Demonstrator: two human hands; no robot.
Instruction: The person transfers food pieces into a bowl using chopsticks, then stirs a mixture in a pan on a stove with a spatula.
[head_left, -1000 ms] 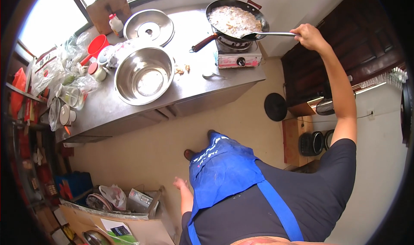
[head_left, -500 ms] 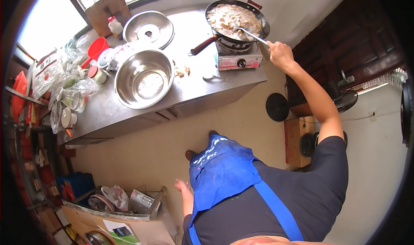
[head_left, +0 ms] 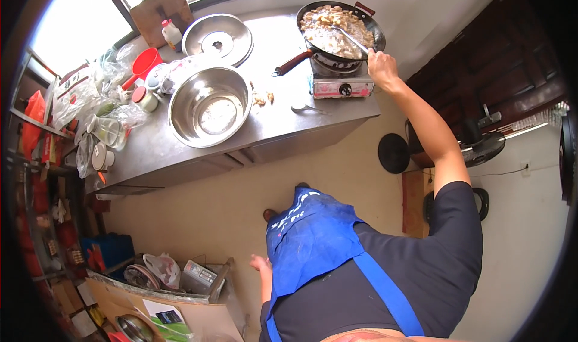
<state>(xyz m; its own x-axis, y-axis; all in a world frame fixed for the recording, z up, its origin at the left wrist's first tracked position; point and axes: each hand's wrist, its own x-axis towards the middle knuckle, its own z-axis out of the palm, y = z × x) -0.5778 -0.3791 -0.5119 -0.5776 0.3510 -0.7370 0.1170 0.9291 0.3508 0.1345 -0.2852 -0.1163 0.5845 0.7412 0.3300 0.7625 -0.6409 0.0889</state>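
My right hand (head_left: 382, 70) is closed around the handle of a long metal cooking utensil (head_left: 354, 40). The utensil's head is sunk in chopped, pale-brown food (head_left: 331, 26) and cannot be made out. That food fills a black wok (head_left: 378, 36) with a red-brown handle, which stands on a portable gas stove (head_left: 343, 88). Low at my left side, beside the blue apron (head_left: 310, 239), my left hand (head_left: 260, 262) hangs with nothing in it, its fingers loosely apart.
A large steel basin (head_left: 180, 116) stands on the steel counter (head_left: 280, 122), near a spoon (head_left: 307, 108) and food scraps. Behind are a round steel lid (head_left: 241, 32) and a red ladle (head_left: 144, 64). Bags and jars crowd the left end; a cluttered cabinet (head_left: 211, 315) stands behind on the left.
My right hand has moved left and farther over the wok, carrying the utensil's head toward the far side of the food. The view has shifted slightly; my left hand stays low.
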